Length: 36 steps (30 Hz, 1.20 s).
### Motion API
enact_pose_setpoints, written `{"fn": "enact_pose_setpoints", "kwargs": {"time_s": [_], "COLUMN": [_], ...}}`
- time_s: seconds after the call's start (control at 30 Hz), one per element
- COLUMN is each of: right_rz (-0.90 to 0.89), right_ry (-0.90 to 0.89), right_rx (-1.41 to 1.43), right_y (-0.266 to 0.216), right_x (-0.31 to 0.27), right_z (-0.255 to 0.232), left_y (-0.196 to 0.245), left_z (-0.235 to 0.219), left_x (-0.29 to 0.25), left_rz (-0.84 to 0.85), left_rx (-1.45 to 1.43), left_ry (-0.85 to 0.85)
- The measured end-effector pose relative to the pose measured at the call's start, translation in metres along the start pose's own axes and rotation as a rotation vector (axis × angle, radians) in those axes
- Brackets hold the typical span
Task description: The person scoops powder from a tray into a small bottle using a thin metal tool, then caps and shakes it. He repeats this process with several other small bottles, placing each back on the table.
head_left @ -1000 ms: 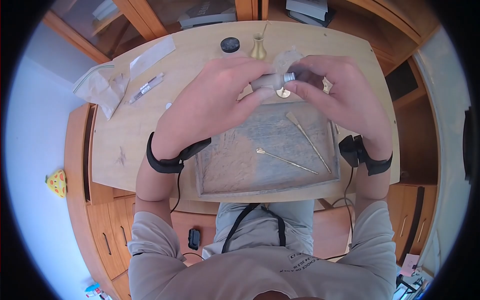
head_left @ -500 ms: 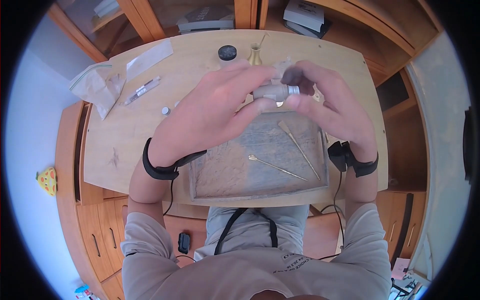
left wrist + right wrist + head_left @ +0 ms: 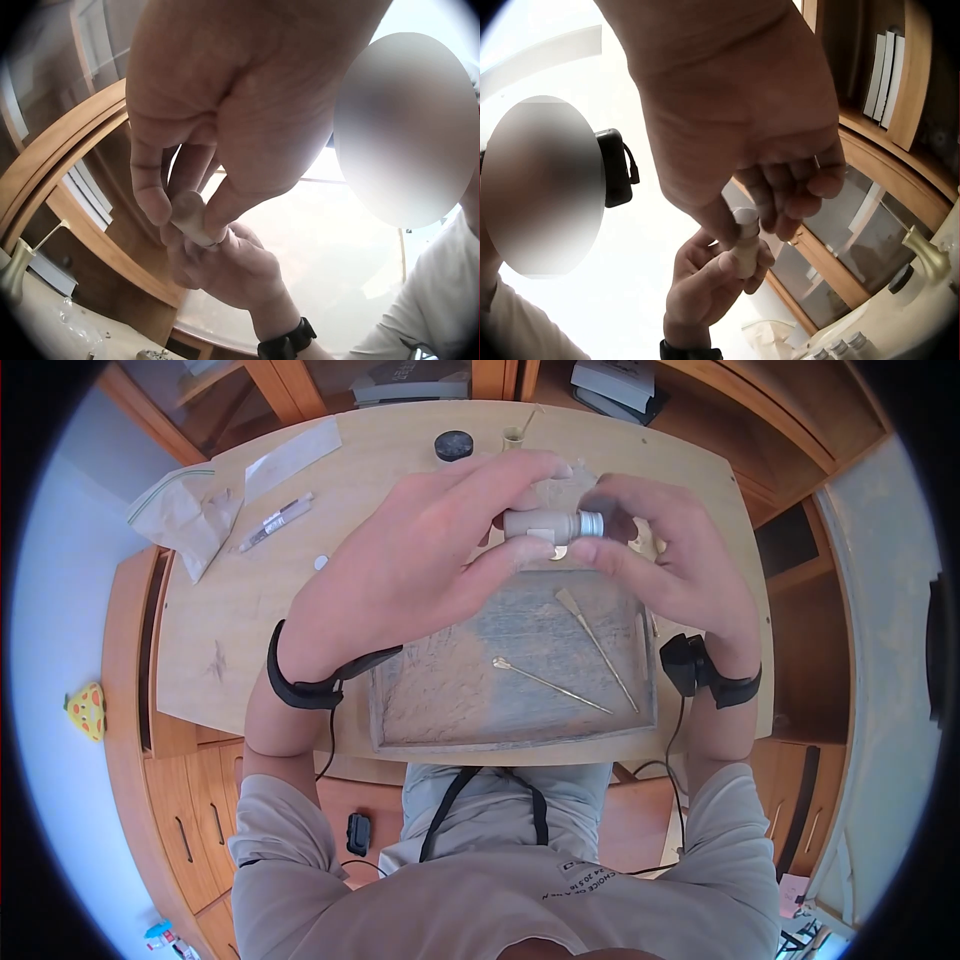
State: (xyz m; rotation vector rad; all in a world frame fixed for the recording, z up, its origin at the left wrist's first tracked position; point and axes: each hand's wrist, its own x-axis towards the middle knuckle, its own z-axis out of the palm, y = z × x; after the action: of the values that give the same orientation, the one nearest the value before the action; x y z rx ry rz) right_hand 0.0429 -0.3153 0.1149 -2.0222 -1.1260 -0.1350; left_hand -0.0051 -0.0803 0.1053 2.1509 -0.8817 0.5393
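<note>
My left hand (image 3: 400, 550) grips a small frosted bottle (image 3: 535, 525) on its side, between thumb and fingers, above the far edge of a wooden tray (image 3: 510, 745). The bottle has a pale label and a silver cap (image 3: 591, 525) pointing right. At that cap is my right hand (image 3: 675, 540), its thumb resting against the edge. In the right wrist view the right fingers (image 3: 804, 206) are loosely bent and stand apart from the cap. Brownish powder covers the tray's left part. A small brush (image 3: 568, 600) and a thin brass tool (image 3: 500, 663) lie in it.
A brass vase (image 3: 514, 437) and a black-lidded jar (image 3: 454, 446) stand behind the hands. Farther left are a paper strip (image 3: 295, 457), a clear tube (image 3: 275, 523) and a plastic bag (image 3: 185, 520). Several silver-capped bottles (image 3: 840, 348) appear in the right wrist view.
My right fingers have come off the cap and spread, leaving more of it exposed, while the thumb stays by it. My left hand keeps hold of the bottle, its index finger now lifted.
</note>
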Motion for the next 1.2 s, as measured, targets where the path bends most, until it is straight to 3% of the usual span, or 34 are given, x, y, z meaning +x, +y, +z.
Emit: {"fn": "enact_pose_setpoints", "kwargs": {"time_s": [0.13, 0.2, 0.33, 0.43, 0.53, 0.63, 0.73, 0.93, 1.13, 1.2], "right_rz": [0.146, 0.043, -0.070, 0.120, -0.088, 0.063, -0.186, -0.410, -0.371, -0.274], "right_ry": [-0.184, -0.027, -0.002, -0.157, 0.001, -0.104, 0.019, 0.160, 0.169, 0.126], "right_rx": [0.098, 0.057, 0.031, 0.038, 0.034, -0.026, -0.112, -0.388, -0.300, -0.190], "right_y": [0.005, 0.000, 0.009, 0.008, 0.009, 0.005, 0.000, 0.000, -0.002, -0.003], "right_x": [-0.002, 0.000, 0.000, -0.001, 0.000, -0.002, 0.002, 0.003, 0.001, -0.001], "right_z": [-0.007, -0.001, 0.000, -0.007, 0.000, -0.008, -0.001, 0.006, 0.012, 0.011], "left_y": [0.002, 0.001, -0.001, -0.001, 0.000, 0.000, 0.002, 0.000, 0.010, 0.011], "left_z": [-0.003, -0.004, -0.004, -0.003, -0.004, -0.003, -0.007, -0.014, -0.015, -0.014], "left_x": [0.001, 0.001, 0.000, 0.000, 0.000, -0.002, -0.001, 0.000, 0.000, -0.001], "left_rz": [0.013, 0.021, 0.022, 0.023, 0.020, 0.002, -0.051, -0.135, -0.160, -0.131], "left_rx": [-0.007, 0.002, 0.013, 0.024, 0.018, 0.004, -0.027, -0.185, -0.210, -0.190], "left_ry": [-0.017, -0.015, -0.015, -0.020, -0.027, -0.043, -0.076, -0.126, -0.131, -0.123]}}
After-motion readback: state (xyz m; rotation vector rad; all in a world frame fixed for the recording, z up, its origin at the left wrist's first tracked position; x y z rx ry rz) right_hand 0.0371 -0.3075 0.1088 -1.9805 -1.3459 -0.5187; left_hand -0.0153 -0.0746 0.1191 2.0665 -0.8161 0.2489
